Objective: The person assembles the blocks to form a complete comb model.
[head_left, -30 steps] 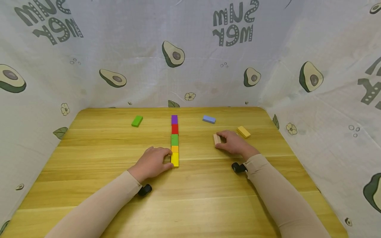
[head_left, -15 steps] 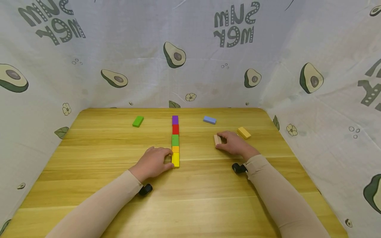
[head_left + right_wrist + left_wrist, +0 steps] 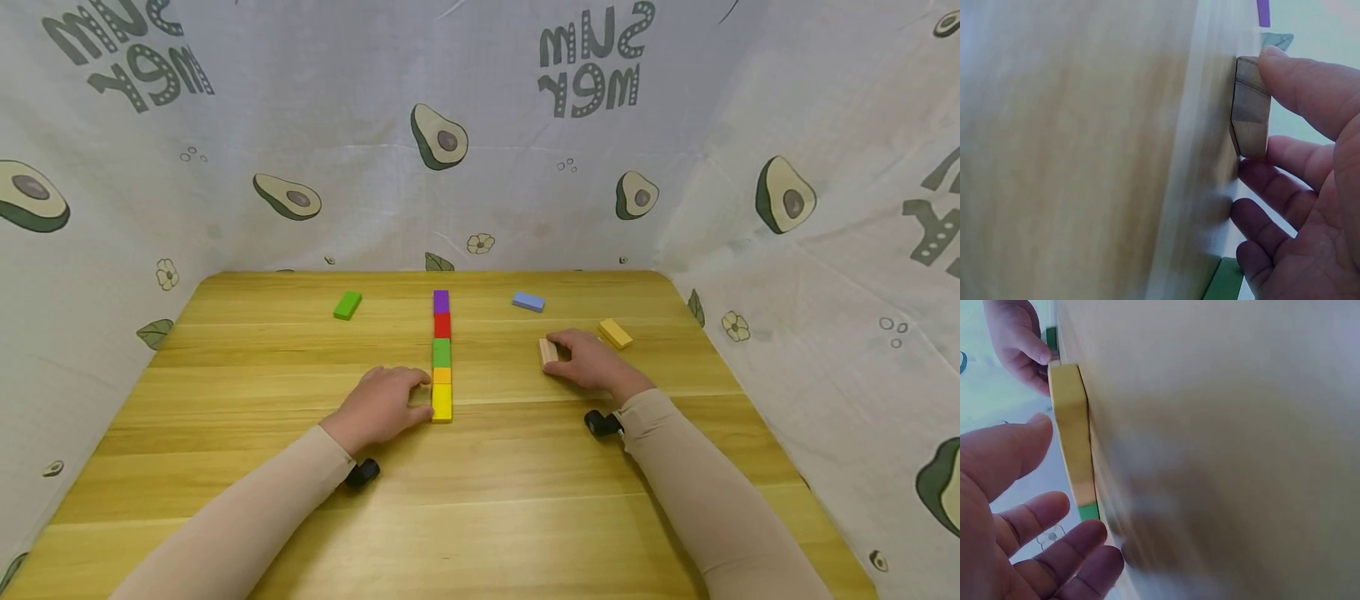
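A straight row of touching blocks runs away from me in the head view: a yellow block (image 3: pixel 442 403) nearest, then an orange block (image 3: pixel 442 376), a green block (image 3: pixel 442 353), a red block (image 3: pixel 442 326) and a purple block (image 3: pixel 441 302). Left of the yellow block is my left hand (image 3: pixel 380 406). Its thumb and fingers are spread just beside the yellow block (image 3: pixel 1072 425), holding nothing. On the right, my right hand (image 3: pixel 592 362) pinches a plain wooden block (image 3: pixel 548 355) on the table by its ends, between thumb (image 3: pixel 1297 81) and index finger.
Lying apart on the wooden table (image 3: pixel 480 508) are a green block (image 3: pixel 347 305) at the back left, a blue block (image 3: pixel 528 302) at the back, and a pale yellow block (image 3: pixel 615 334) beyond my right hand. A printed cloth (image 3: pixel 345 133) hangs behind and at the sides.
My left hand has drawn slightly left, away from the yellow block, which it touched before. The right hand and the plain wooden block have stayed in place.
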The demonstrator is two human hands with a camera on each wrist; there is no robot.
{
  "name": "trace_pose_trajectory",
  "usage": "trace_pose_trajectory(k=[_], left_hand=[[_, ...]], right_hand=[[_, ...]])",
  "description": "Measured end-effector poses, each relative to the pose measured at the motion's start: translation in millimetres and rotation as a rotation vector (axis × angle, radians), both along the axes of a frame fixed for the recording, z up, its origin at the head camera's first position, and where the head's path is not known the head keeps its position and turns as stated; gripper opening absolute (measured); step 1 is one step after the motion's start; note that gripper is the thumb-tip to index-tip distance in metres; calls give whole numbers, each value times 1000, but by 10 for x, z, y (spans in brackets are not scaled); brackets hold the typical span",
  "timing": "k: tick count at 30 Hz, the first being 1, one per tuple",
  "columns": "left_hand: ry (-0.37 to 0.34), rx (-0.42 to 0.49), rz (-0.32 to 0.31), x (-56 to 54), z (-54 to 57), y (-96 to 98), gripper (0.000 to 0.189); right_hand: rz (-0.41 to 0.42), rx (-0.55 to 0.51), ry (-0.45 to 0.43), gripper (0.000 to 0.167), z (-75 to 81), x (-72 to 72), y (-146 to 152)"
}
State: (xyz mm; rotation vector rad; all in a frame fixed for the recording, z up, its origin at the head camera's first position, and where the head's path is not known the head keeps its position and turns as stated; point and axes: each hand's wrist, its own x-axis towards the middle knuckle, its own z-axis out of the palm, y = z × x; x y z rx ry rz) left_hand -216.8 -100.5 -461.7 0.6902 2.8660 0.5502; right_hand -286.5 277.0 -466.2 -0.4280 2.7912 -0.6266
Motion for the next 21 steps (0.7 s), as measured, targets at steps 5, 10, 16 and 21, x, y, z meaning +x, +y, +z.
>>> trace_pose_trajectory(k=[5,10,16,21], left_hand=[[-10,3,6,-124,36,-122,54],[-22,36,63,-368,109,-346,57],[-64,48,177,-720,197,-645,64],[-86,-12,227,-972,181,-838,75]], right_hand=[[-13,-8,-10,70,9,3,-4],[-10,0,-6,70,25,9,5],[2,1,-8,69,51,18,10],[6,-10,-25,69,52,29,2]])
